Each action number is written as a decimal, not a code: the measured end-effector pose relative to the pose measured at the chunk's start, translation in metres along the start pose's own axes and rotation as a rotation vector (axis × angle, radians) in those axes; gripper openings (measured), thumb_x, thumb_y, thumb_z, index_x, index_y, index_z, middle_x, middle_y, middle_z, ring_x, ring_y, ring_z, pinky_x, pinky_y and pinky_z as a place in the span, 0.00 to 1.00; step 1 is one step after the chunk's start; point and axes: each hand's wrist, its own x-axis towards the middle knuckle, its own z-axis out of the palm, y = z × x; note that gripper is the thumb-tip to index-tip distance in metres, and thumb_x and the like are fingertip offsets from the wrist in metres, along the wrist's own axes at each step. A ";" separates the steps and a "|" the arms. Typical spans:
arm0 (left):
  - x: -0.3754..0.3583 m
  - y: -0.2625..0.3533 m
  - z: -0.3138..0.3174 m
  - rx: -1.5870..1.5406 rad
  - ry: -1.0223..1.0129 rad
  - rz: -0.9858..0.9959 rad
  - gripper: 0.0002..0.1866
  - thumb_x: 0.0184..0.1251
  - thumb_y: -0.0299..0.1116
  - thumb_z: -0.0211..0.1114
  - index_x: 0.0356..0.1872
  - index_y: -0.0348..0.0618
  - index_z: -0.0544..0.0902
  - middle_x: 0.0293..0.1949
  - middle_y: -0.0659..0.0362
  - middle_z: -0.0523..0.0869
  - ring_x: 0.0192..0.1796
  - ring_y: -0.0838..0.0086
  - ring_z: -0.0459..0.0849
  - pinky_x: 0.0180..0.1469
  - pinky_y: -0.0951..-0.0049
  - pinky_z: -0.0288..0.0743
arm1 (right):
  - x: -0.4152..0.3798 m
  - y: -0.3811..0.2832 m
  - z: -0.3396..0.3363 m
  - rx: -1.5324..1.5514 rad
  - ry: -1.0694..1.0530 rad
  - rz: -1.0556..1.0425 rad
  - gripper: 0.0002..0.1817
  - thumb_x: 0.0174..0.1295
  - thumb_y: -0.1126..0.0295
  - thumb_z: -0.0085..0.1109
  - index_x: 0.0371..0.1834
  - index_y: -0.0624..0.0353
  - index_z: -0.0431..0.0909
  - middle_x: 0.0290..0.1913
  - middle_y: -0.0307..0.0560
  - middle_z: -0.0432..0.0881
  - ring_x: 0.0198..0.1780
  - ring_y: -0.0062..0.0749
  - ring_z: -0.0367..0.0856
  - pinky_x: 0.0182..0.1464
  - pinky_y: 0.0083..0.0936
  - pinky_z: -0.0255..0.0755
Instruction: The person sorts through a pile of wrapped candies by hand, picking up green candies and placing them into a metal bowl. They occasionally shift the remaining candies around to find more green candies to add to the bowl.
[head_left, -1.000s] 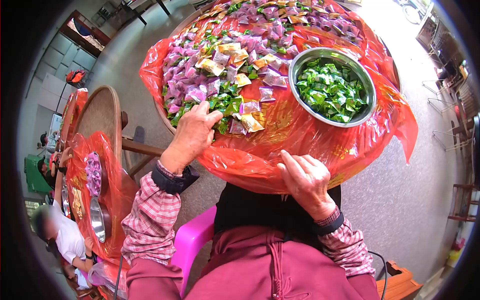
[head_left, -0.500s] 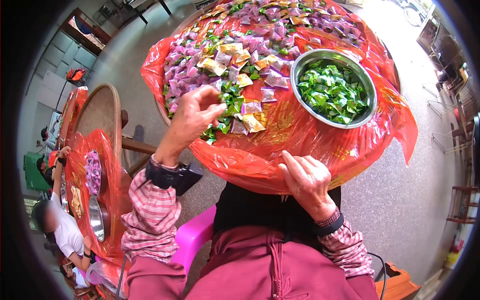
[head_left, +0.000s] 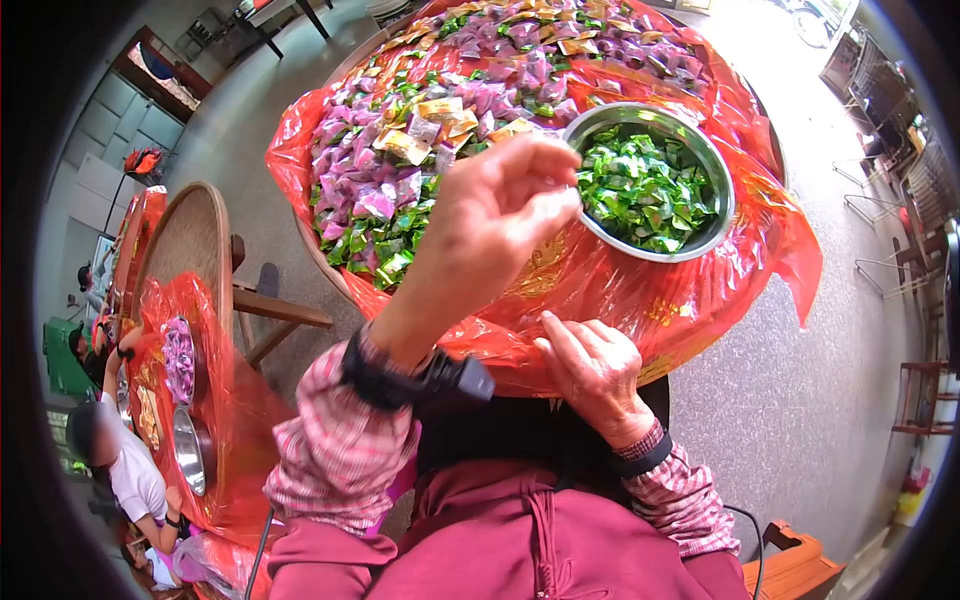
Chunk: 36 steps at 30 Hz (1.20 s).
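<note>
A steel bowl (head_left: 722, 215) full of green-wrapped pieces (head_left: 650, 190) stands on the round table's red plastic sheet (head_left: 640, 310). At its left rim is my left hand (head_left: 490, 225), thumb and fingers pinched together; whatever lies between them is hidden. My right hand (head_left: 600, 370) has hold of the sheet's near edge, its fingers curled. Left of the bowl spread many small wrapped packets: purple ones (head_left: 375, 200), yellow ones (head_left: 405, 146) and green ones (head_left: 392, 268). My left forearm covers part of the near sheet.
On the left, another red-covered table holds a bowl of purple packets (head_left: 180, 360) and a steel bowl (head_left: 190, 450). A person in a white shirt (head_left: 138, 480) sits there. Between the tables stands a round woven tray (head_left: 185, 240). Chairs and racks line the right wall.
My left hand has moved right, from over the packets to the bowl's rim, its fingers still pinched. My right hand stays at the sheet's edge. The view has shifted slightly.
</note>
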 end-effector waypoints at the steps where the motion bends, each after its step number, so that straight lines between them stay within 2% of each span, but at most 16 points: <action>1: -0.014 0.012 0.001 -0.072 -0.025 -0.037 0.11 0.73 0.22 0.65 0.54 0.33 0.83 0.48 0.56 0.87 0.49 0.75 0.87 0.55 0.73 0.82 | -0.001 0.002 0.002 0.001 0.029 -0.036 0.19 0.60 0.71 0.73 0.53 0.67 0.83 0.34 0.45 0.85 0.31 0.36 0.83 0.34 0.31 0.78; 3: -0.040 0.041 0.004 0.114 -0.187 0.016 0.11 0.73 0.22 0.65 0.53 0.31 0.84 0.49 0.52 0.88 0.48 0.69 0.88 0.53 0.68 0.82 | -0.003 0.002 0.003 -0.010 0.022 -0.024 0.19 0.61 0.71 0.73 0.53 0.67 0.83 0.34 0.45 0.85 0.31 0.36 0.83 0.35 0.31 0.78; 5: -0.061 0.059 0.014 0.142 -0.427 0.303 0.14 0.73 0.23 0.63 0.56 0.30 0.84 0.51 0.48 0.88 0.48 0.60 0.89 0.54 0.63 0.82 | -0.002 0.004 0.004 0.010 0.015 -0.018 0.19 0.61 0.71 0.73 0.53 0.67 0.83 0.34 0.45 0.85 0.31 0.36 0.83 0.35 0.31 0.78; 7: -0.080 0.073 0.028 0.090 -0.582 0.485 0.14 0.73 0.25 0.62 0.55 0.30 0.85 0.54 0.45 0.88 0.48 0.55 0.89 0.54 0.60 0.82 | -0.002 0.001 0.004 0.005 0.025 -0.017 0.19 0.61 0.71 0.73 0.53 0.67 0.83 0.34 0.45 0.84 0.31 0.36 0.82 0.34 0.31 0.77; 9: -0.104 0.053 0.068 -0.202 -0.288 0.760 0.15 0.71 0.30 0.69 0.54 0.32 0.86 0.50 0.45 0.86 0.43 0.56 0.88 0.42 0.62 0.80 | 0.000 0.000 0.003 -0.019 0.020 -0.026 0.19 0.61 0.70 0.74 0.52 0.67 0.83 0.33 0.44 0.84 0.31 0.35 0.82 0.33 0.31 0.77; 12: -0.111 0.074 0.074 -0.211 -0.392 0.745 0.11 0.70 0.30 0.67 0.47 0.31 0.84 0.39 0.51 0.82 0.32 0.64 0.81 0.33 0.65 0.72 | 0.001 -0.002 0.001 -0.023 0.016 -0.015 0.18 0.61 0.71 0.74 0.52 0.66 0.84 0.33 0.44 0.84 0.31 0.35 0.83 0.33 0.31 0.77; 15: -0.126 0.085 0.078 -0.278 -0.377 0.701 0.10 0.71 0.27 0.65 0.47 0.31 0.84 0.40 0.50 0.82 0.32 0.64 0.81 0.32 0.66 0.71 | -0.001 -0.001 0.003 -0.011 0.021 -0.023 0.18 0.60 0.71 0.74 0.51 0.67 0.84 0.34 0.45 0.85 0.31 0.36 0.83 0.34 0.31 0.77; 17: -0.128 0.085 0.075 -0.223 -0.398 0.742 0.09 0.72 0.26 0.63 0.47 0.31 0.84 0.41 0.50 0.83 0.32 0.64 0.81 0.32 0.65 0.71 | 0.000 -0.001 0.003 -0.021 0.030 -0.027 0.18 0.60 0.72 0.74 0.51 0.67 0.84 0.34 0.46 0.85 0.32 0.37 0.84 0.35 0.31 0.78; 23: -0.130 0.084 0.079 -0.248 -0.163 0.801 0.10 0.71 0.30 0.64 0.40 0.31 0.85 0.41 0.46 0.85 0.30 0.62 0.80 0.33 0.64 0.71 | 0.001 -0.003 0.001 -0.027 0.012 -0.020 0.17 0.60 0.73 0.74 0.51 0.67 0.84 0.34 0.46 0.86 0.32 0.38 0.84 0.35 0.32 0.78; 25: -0.129 0.082 0.080 -0.297 -0.003 0.810 0.09 0.71 0.30 0.65 0.37 0.31 0.85 0.41 0.45 0.86 0.30 0.62 0.80 0.33 0.64 0.71 | 0.000 -0.003 0.001 -0.026 0.007 -0.012 0.17 0.59 0.73 0.74 0.51 0.67 0.84 0.34 0.46 0.86 0.32 0.38 0.84 0.35 0.31 0.78; 27: -0.123 0.078 0.076 -0.261 -0.043 0.846 0.09 0.71 0.30 0.64 0.37 0.32 0.85 0.39 0.48 0.85 0.30 0.63 0.79 0.34 0.65 0.71 | 0.000 -0.002 0.002 -0.028 0.007 -0.015 0.17 0.59 0.73 0.74 0.51 0.67 0.84 0.34 0.46 0.86 0.31 0.38 0.84 0.34 0.31 0.78; 29: -0.120 0.085 0.077 -0.246 -0.167 0.796 0.10 0.72 0.31 0.64 0.35 0.34 0.84 0.36 0.52 0.83 0.30 0.65 0.78 0.34 0.65 0.70 | 0.001 -0.002 0.003 -0.027 0.016 -0.024 0.17 0.59 0.73 0.74 0.51 0.67 0.84 0.34 0.46 0.85 0.31 0.38 0.84 0.34 0.31 0.78; 31: -0.124 0.099 0.086 -0.316 -0.076 0.719 0.09 0.71 0.32 0.64 0.35 0.36 0.84 0.34 0.55 0.82 0.30 0.66 0.77 0.34 0.65 0.70 | 0.001 -0.002 0.003 -0.026 0.027 -0.027 0.18 0.59 0.73 0.74 0.51 0.67 0.84 0.34 0.46 0.85 0.31 0.37 0.84 0.34 0.31 0.78; 33: -0.127 0.109 0.077 -0.350 -0.455 0.482 0.10 0.69 0.33 0.64 0.35 0.36 0.83 0.34 0.55 0.82 0.30 0.66 0.77 0.34 0.65 0.69 | 0.001 -0.002 0.003 -0.049 0.017 -0.022 0.18 0.60 0.72 0.74 0.51 0.67 0.84 0.34 0.45 0.85 0.31 0.37 0.84 0.34 0.32 0.77; 35: -0.126 0.103 0.085 -0.379 -0.402 0.478 0.10 0.67 0.33 0.65 0.34 0.35 0.84 0.34 0.54 0.82 0.30 0.65 0.78 0.35 0.64 0.71 | 0.000 -0.001 0.002 -0.044 0.012 -0.020 0.18 0.60 0.72 0.74 0.51 0.67 0.84 0.34 0.45 0.85 0.31 0.37 0.84 0.34 0.31 0.77; 36: -0.121 0.093 0.090 -0.255 -0.176 0.679 0.10 0.66 0.32 0.65 0.33 0.34 0.84 0.34 0.53 0.82 0.30 0.64 0.78 0.36 0.63 0.72 | 0.000 -0.001 0.002 -0.032 0.011 -0.021 0.18 0.60 0.72 0.74 0.52 0.67 0.84 0.34 0.45 0.85 0.32 0.37 0.84 0.34 0.31 0.77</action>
